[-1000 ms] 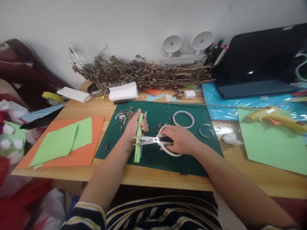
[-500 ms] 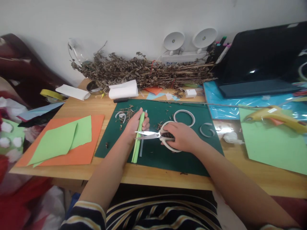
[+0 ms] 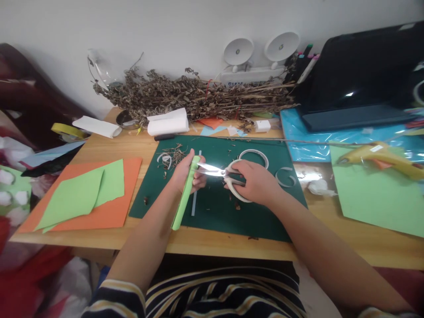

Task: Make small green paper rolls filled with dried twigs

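Observation:
My left hand (image 3: 185, 173) is closed around a long, narrow piece of light green material (image 3: 181, 208), folded or rolled, which tilts with its lower end towards me. In my right hand (image 3: 254, 182) are white-handled scissors (image 3: 234, 191), their blades a little apart and pointing left. The blade tips reach the upper part of the green piece, close to my left fingers; whether they touch it I cannot tell. Both hands are over a dark green cutting mat (image 3: 265, 224). A thin pale strip (image 3: 194, 204) lies on the mat just right of the green piece.
A roll of white tape (image 3: 264, 157) and a curled strip (image 3: 285, 177) lie on the mat, with dried plant bits (image 3: 177, 152). Orange paper (image 3: 131, 179) and green sheets (image 3: 74, 190) lie left. A yellow glue gun (image 3: 380, 155) rests right. Dried stems (image 3: 185, 95) line the wall.
The scissors have moved up along the green piece, from across its middle to near its upper end. The green piece's lower end has swung left and towards me.

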`<state>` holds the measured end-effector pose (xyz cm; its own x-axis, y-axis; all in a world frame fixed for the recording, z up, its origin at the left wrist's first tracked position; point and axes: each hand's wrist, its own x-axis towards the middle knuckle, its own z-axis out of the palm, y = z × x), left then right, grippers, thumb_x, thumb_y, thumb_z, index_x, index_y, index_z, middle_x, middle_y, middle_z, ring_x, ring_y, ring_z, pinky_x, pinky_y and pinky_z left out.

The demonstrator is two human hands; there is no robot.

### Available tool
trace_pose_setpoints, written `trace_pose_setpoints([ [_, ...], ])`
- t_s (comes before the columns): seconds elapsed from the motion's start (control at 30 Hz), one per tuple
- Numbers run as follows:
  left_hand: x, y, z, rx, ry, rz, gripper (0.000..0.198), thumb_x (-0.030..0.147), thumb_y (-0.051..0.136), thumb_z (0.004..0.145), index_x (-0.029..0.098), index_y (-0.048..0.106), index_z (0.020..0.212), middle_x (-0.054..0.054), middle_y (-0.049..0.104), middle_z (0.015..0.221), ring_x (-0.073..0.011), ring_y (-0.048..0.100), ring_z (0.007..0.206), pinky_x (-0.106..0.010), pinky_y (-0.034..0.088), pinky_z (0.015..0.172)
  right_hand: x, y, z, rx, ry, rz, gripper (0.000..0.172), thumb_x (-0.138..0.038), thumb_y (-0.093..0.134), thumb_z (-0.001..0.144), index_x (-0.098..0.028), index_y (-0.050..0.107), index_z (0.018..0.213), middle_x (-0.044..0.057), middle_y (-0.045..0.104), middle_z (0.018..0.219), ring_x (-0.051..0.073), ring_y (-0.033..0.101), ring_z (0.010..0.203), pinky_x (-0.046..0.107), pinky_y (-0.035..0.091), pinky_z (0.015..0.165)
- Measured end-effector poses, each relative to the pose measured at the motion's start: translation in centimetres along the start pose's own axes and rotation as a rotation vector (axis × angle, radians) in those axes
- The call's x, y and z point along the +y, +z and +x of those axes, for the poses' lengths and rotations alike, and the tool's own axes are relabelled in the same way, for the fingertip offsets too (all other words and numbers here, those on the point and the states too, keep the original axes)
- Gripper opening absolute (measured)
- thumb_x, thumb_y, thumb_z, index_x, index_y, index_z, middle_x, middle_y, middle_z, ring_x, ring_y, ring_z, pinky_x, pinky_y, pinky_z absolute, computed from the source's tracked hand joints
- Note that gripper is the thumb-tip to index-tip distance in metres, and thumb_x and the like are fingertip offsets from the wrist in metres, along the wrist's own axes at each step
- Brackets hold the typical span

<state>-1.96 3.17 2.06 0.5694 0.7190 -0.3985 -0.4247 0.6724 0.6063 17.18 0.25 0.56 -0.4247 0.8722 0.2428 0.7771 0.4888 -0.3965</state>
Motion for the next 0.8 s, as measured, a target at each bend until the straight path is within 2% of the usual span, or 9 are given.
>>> trace_pose_setpoints([
  [0.13, 0.0, -0.2, -0.1, -0.073, -0.010, -0.054, 0.051, 0.046, 0.014, 0.084, 0.016, 0.044, 0.055, 0.003, 0.033, 0.030, -0.0085, 0.028, 0.020, -0.018, 0.018, 0.026, 0.4, -0.3, -0.1, 0.022, 0.108, 0.073, 0.034, -0.042, 0.054, 0.069, -0.016, 0.050, 0.091, 0.008, 0.058, 0.088, 0.020, 0.055, 0.077, 0.028, 0.041, 0.062],
  [0.23, 0.0, -0.2, -0.1, -0.067, 0.031, -0.087, 0.048, 0.042, 0.015, 0.086, 0.016, 0.048, 0.062, 0.004, 0.034, 0.032, -0.0079, 0.027, 0.020, -0.017, 0.017, 0.027, 0.5, -0.6, -0.2, 0.002, 0.143, 0.137, 0.035, -0.040, 0.054, 0.069, -0.016, 0.047, 0.094, 0.008, 0.058, 0.089, 0.019, 0.055, 0.076, 0.028, 0.041, 0.061],
  [0.53, -0.3, 0.3, 0.1, 0.123, 0.138, -0.082, 0.028, 0.029, 0.028, 0.085, 0.018, 0.050, 0.072, 0.005, 0.040, 0.040, -0.0071, 0.033, 0.025, -0.016, 0.023, 0.030, -0.2, -0.7, -0.3, -0.123, 0.102, 0.128, 0.029, -0.036, 0.049, 0.072, -0.017, 0.047, 0.095, 0.008, 0.056, 0.090, 0.020, 0.054, 0.081, 0.029, 0.041, 0.065],
  [0.8, -0.4, 0.7, 0.0, 0.092, 0.122, -0.009, 0.024, 0.024, 0.029, 0.084, 0.017, 0.047, 0.069, 0.005, 0.038, 0.040, -0.0055, 0.032, 0.026, -0.013, 0.024, 0.029, -0.4, -1.1, -0.5, -0.141, -0.001, 0.060, 0.028, -0.028, 0.049, 0.070, -0.016, 0.048, 0.095, 0.008, 0.057, 0.094, 0.021, 0.054, 0.085, 0.031, 0.042, 0.070],
])
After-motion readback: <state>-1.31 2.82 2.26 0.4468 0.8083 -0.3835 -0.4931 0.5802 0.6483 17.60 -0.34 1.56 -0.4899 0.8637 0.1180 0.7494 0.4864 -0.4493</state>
